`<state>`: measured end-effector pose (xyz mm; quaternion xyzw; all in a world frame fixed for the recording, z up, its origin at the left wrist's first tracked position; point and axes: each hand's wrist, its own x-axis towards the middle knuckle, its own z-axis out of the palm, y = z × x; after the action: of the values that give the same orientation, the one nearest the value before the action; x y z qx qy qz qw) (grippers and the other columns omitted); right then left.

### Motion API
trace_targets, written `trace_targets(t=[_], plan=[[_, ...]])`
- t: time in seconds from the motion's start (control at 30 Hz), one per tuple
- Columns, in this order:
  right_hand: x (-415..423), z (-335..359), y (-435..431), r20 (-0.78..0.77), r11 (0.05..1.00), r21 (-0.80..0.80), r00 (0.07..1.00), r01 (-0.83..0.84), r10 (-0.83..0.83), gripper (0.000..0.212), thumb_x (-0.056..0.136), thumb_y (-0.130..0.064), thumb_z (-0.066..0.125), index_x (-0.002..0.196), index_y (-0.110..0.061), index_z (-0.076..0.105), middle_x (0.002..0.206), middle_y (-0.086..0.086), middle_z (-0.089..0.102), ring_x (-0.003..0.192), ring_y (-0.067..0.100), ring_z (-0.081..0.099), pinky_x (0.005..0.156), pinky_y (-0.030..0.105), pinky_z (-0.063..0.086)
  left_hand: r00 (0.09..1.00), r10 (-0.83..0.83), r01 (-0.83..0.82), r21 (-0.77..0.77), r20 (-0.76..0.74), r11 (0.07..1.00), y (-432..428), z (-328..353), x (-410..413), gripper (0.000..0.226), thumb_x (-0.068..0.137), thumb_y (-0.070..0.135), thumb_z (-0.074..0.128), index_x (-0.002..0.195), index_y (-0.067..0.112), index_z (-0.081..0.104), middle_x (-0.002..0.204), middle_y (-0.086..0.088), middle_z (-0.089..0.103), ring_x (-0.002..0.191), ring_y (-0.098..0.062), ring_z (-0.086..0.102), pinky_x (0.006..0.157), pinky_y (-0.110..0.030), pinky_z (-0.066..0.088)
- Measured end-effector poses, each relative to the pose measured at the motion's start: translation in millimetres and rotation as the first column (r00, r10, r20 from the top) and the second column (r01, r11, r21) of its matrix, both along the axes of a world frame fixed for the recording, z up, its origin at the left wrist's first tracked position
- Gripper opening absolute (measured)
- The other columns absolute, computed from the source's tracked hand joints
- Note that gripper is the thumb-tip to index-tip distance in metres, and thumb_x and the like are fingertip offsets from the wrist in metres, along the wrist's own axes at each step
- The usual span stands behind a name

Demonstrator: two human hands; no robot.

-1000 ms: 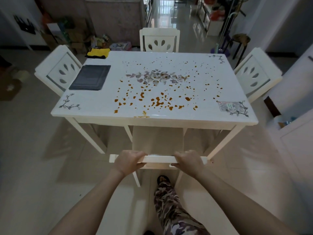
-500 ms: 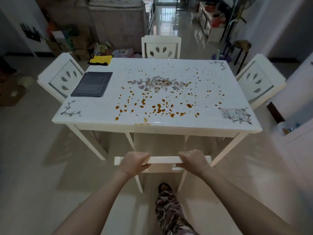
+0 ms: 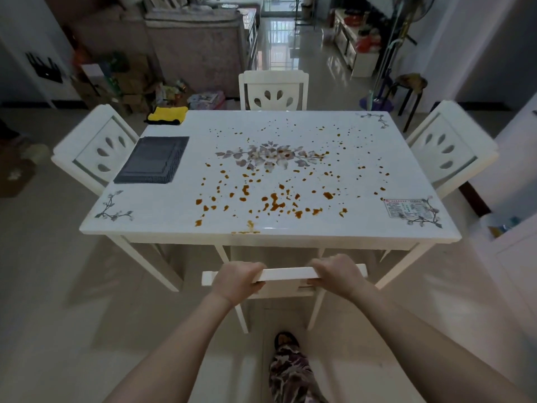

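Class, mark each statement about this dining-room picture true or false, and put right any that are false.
1. The left hand and the right hand both grip the top rail of the near chair. True.
2. The table has a spotless top. False: orange-brown splashes are scattered over its middle and right part.
3. A dark mat lies flat on the left part of the table. True.
4. The yellow cloth lies at the near right corner. False: it is at the far left corner, beyond the dark mat.
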<state>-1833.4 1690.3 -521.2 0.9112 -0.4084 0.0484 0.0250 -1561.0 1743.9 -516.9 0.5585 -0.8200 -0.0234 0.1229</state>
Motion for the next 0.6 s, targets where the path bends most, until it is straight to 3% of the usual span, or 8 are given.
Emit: trace_targets(t=[0.3,0.47,0.6], plan=[[32.6,-7.1,-28.0,0.054,0.999,0.031,0.998,-0.027,0.026,0.025,0.080,-0.044,0.071,0.091,-0.022,0.068,0.070,-0.009,0.069,0.053,0.007,0.064,0.050,0.020,0.050,0.999,-0.047,0.047,-0.028,-0.009,0.999,-40.1,-2.2,37.4,0.031,0.068,0.038,0.081,0.096,0.032,0.070,0.079,0.013,0.073,0.064,-0.005,0.068,0.054,-0.023,0.055],[28.5,-4.6,-36.1,0.094,0.999,-0.011,0.995,-0.034,0.035,0.029,0.065,-0.047,0.083,0.078,-0.026,0.069,0.057,-0.012,0.064,0.043,0.003,0.058,0.042,0.016,0.044,0.997,-0.076,0.076,-0.089,0.005,0.993,-46.0,-8.2,33.9,0.035,0.060,0.038,0.084,0.090,0.031,0.068,0.069,0.014,0.069,0.056,-0.004,0.065,0.045,-0.019,0.050],[28.2,-1.0,-35.6,0.117,0.997,-0.050,0.991,-0.058,0.064,0.033,0.056,-0.043,0.089,0.075,-0.025,0.070,0.053,-0.012,0.062,0.039,0.002,0.056,0.041,0.011,0.032,0.997,-0.082,0.080,-0.099,-0.017,0.992,-44.2,-8.5,31.8,0.030,0.065,0.037,0.082,0.091,0.030,0.068,0.070,0.014,0.069,0.057,-0.003,0.064,0.048,-0.018,0.051]])
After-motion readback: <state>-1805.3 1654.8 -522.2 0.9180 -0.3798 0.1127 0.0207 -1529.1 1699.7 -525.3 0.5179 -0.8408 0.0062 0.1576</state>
